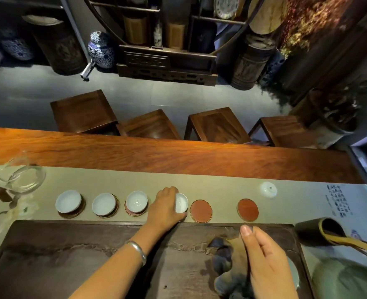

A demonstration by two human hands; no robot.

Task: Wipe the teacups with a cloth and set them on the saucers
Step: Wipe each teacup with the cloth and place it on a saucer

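Three white teacups [68, 201] [104, 204] [136, 201] sit on round saucers along the grey runner [221, 188]. My left hand [164, 207] grips a fourth white teacup [181, 202] just left of an empty reddish saucer [200, 210]. A second empty saucer [247, 209] lies further right. My right hand [264, 262] holds a dark, brownish cloth [225, 262] over the dark tea tray [92, 260]; the cloth hangs down below the fingers.
A glass pitcher [21, 178] stands at the far left of the runner. A small white lid [268, 189] lies at the back right. A dark holder with tea tools [320, 231] is at the right. Wooden stools [217, 125] stand beyond the table's far edge.
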